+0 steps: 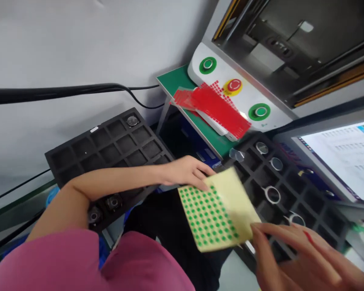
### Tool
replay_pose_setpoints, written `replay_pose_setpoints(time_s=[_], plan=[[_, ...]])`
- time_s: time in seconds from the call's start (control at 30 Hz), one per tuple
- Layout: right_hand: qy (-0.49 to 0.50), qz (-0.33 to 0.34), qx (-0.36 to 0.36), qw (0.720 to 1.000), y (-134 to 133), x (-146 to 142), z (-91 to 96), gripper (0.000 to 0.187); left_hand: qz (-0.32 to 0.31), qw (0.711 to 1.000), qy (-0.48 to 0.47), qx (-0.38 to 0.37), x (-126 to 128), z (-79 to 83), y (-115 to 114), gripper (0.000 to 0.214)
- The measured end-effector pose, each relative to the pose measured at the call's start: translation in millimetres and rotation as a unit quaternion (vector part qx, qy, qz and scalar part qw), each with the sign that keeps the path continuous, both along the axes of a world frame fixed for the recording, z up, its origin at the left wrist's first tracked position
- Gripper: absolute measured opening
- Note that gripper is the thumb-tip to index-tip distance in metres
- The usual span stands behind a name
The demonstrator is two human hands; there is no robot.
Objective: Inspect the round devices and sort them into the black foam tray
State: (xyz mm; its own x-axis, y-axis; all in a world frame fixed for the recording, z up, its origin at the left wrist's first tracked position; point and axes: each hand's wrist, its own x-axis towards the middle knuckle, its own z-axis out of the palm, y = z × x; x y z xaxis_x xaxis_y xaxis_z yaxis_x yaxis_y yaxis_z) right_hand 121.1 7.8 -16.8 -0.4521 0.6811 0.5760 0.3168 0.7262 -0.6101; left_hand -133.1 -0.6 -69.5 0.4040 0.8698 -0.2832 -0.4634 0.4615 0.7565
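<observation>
A yellowish sticker sheet (238, 194) with rows of green round dots is held over my lap, its right part bare of dots. At its upper left edge, my left hand (189, 171) grips the sheet with fingers bent over it. My right hand (303, 254), close to the camera and slightly blurred, has thumb and forefinger closed at the sheet's lower right corner. A small red strip (308, 237) shows on a right finger. Below the sheet, a black foam tray (257, 176) carries several round watch-like pieces, among them a white-rimmed one (272, 195).
Another black foam tray (87, 141) at left holds a round dark watch-like piece (132, 121) and camera-like dark parts (113, 202). Red sticker sheets (218, 107) lie against a white machine panel (197, 60) with green buttons and a red stop button (234, 85). A monitor (346, 153) stands right.
</observation>
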Motion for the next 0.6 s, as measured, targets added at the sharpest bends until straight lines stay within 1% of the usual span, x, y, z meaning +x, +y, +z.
replay_pose_setpoints(time_s=[0.03, 0.07, 0.1, 0.13, 0.17, 0.2, 0.23, 0.3, 0.33, 0.37, 0.43, 0.5, 0.53, 0.6], plan=[[0.003, -0.004, -0.021, 1.000, 2.8, -12.2, 5.5, 0.079, -0.019, 0.999, -0.033, -0.017, -22.6, -13.8, -1.4, 0.034], [0.007, -0.004, -0.036, 0.999, 8.4, -28.0, 10.0, 0.072, -0.040, 0.998, -0.050, -0.025, -44.3, -26.7, -3.4, 0.032], [0.010, 0.008, -0.066, 0.998, 16.9, -47.5, 12.9, 0.060, -0.052, 0.997, -0.053, -0.027, -63.6, -38.0, -6.0, 0.030], [0.008, 0.038, -0.103, 0.994, 27.9, -70.4, 13.8, 0.048, -0.067, 0.996, -0.048, -0.027, -79.7, -47.3, -8.9, 0.029], [-0.002, 0.080, -0.141, 0.987, 40.5, -96.1, 12.2, 0.040, -0.080, 0.996, -0.040, -0.027, -91.9, -54.4, -11.8, 0.028], [-0.017, 0.119, -0.181, 0.976, 53.7, -124.1, 8.1, 0.036, -0.095, 0.995, -0.030, -0.028, -100.1, -59.7, -14.1, 0.028], [-0.040, 0.166, -0.227, 0.959, 66.2, -153.5, 1.2, 0.035, -0.117, 0.992, -0.022, -0.031, -104.4, -63.9, -15.5, 0.029], [-0.075, 0.242, -0.326, 0.911, 84.9, -212.8, -20.1, 0.048, -0.166, 0.985, -0.012, -0.041, -104.8, -70.9, -15.4, 0.033], [-0.095, 0.258, -0.360, 0.892, 89.6, -240.8, -33.8, 0.053, -0.187, 0.981, -0.010, -0.049, -102.6, -74.6, -14.2, 0.036], [-0.103, 0.263, -0.376, 0.882, 90.9, -266.3, -48.6, 0.053, -0.205, 0.977, -0.012, -0.056, -99.8, -78.6, -12.7, 0.039], [-0.117, 0.267, -0.388, 0.874, 85.5, -308.0, -78.0, 0.049, -0.229, 0.971, -0.027, -0.057, -94.8, -87.3, -9.9, 0.042], [-0.129, 0.275, -0.382, 0.873, 75.3, -336.4, -101.9, 0.043, -0.246, 0.967, -0.052, -0.046, -91.9, -95.3, -8.5, 0.043], [-0.137, 0.281, -0.375, 0.873, 70.6, -346.5, -110.6, 0.042, -0.255, 0.964, -0.062, -0.042, -91.1, -98.7, -8.4, 0.045], [-0.155, 0.287, -0.356, 0.876, 64.6, -361.0, -121.4, 0.039, -0.272, 0.958, -0.080, -0.040, -90.3, -104.1, -9.0, 0.046]])
